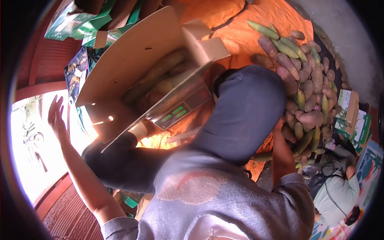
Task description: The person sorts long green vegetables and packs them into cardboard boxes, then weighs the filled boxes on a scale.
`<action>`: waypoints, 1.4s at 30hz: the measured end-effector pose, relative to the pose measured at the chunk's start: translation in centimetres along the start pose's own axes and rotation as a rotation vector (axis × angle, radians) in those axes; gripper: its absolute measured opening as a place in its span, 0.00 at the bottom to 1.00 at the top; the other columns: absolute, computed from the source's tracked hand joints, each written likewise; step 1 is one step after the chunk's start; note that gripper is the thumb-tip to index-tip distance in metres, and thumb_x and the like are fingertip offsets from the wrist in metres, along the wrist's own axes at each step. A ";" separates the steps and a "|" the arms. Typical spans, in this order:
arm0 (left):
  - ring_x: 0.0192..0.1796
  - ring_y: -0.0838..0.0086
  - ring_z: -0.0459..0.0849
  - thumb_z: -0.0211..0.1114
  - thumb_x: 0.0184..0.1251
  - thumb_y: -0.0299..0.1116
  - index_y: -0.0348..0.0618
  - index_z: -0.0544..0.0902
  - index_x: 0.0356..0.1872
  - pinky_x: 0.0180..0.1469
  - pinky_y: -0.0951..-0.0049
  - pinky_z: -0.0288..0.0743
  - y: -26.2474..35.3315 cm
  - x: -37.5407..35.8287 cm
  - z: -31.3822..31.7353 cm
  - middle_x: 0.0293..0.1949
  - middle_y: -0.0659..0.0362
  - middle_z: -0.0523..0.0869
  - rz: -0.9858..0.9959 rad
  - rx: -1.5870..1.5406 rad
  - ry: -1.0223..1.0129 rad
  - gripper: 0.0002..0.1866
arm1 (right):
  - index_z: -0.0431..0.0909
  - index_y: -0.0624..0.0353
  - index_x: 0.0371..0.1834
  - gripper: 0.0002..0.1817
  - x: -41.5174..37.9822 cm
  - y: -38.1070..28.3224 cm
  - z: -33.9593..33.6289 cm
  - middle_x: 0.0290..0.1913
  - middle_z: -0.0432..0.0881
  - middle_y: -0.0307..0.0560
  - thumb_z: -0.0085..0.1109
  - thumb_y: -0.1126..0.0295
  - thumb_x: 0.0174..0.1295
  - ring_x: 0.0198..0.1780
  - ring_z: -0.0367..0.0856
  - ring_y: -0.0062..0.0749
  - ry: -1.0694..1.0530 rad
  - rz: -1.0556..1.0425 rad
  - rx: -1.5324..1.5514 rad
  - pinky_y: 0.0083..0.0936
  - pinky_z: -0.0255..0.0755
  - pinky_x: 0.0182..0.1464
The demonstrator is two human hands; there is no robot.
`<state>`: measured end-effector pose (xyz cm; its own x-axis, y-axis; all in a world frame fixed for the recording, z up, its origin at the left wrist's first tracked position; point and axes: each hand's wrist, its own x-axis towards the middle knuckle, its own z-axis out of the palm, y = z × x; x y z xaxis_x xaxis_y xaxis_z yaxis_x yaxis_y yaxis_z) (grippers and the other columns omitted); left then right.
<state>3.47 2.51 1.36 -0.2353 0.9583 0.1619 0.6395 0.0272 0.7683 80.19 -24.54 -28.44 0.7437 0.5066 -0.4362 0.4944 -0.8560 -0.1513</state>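
Observation:
My left hand (57, 114) is raised at the far left, fingers stretched out, holding nothing. It is apart from the open cardboard box (132, 48). Inside the box lie several long greenish vegetables (168, 66). Under the box's near side shows a digital scale (175, 114) with lit green displays. My right hand (278, 127) reaches down beside my bent knee, at the edge of a heap of brown-purple tubers (311, 119). My knee hides its fingers, so I cannot see whether it holds anything. Long green vegetables (294, 48) lie among the tubers.
An orange sheet (240, 34) lies under the heap and box. Green-and-white cartons (96, 28) stand at the upper left, and another carton (356, 120) at the right. A person in a light green shirt (336, 196) is at the lower right. Bright light enters through a doorway (30, 140) at left.

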 end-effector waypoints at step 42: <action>0.41 0.59 0.84 0.57 0.65 0.31 0.44 0.82 0.45 0.44 0.66 0.76 7.7 -1.0 7.9 0.38 0.51 0.85 0.475 0.355 -0.299 0.11 | 0.75 0.58 0.50 0.15 -23.5 -49.1 -19.1 0.44 0.81 0.47 0.56 0.72 0.58 0.44 0.81 0.37 -0.061 -1.618 -0.071 0.26 0.74 0.46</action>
<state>14.40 3.98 2.19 0.3118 0.9256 0.2147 0.8382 -0.3744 0.3965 47.08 7.57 6.18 -0.5653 0.8191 0.0974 0.7209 0.5480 -0.4243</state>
